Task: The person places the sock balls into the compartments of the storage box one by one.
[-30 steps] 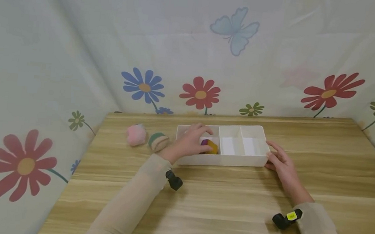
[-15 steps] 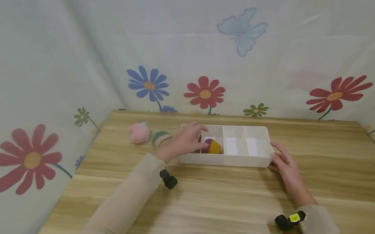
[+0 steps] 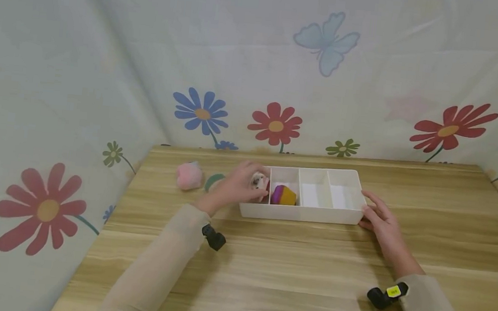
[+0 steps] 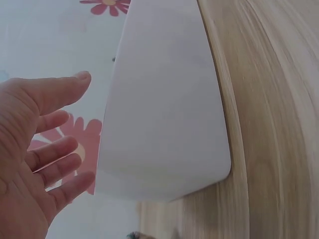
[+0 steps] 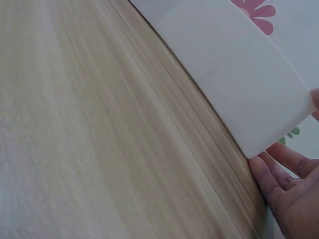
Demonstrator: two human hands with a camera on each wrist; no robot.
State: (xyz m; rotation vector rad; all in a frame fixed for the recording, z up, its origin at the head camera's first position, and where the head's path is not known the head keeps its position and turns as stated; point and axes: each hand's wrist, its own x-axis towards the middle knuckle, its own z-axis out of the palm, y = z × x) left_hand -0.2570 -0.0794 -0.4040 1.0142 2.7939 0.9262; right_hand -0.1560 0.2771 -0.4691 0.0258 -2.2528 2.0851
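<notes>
A white box (image 3: 315, 214) with several compartments stands on the table. In the head view my left hand (image 3: 238, 184) is over its leftmost compartment, around a small white-and-red item (image 3: 260, 182) with dark spots. The left wrist view shows this hand (image 4: 42, 144) with thumb and fingers spread apart, nothing visible between them. A purple-and-yellow piece (image 3: 284, 195) lies in the adjoining compartment. My right hand (image 3: 384, 226) rests against the box's right end, its fingers (image 5: 266, 174) touching the lower corner in the right wrist view.
Left of the box sit a pink fluffy item (image 3: 189, 176) and a green-topped item (image 3: 213, 181), the latter mostly hidden behind my left hand. A flowered cloth (image 3: 223, 48) hangs behind the wooden table (image 3: 291, 275).
My left hand has moved left from the purple-and-yellow piece to the leftmost compartment, uncovering the white-and-red item there. The right hand stays at the box's end. The view has shifted slightly.
</notes>
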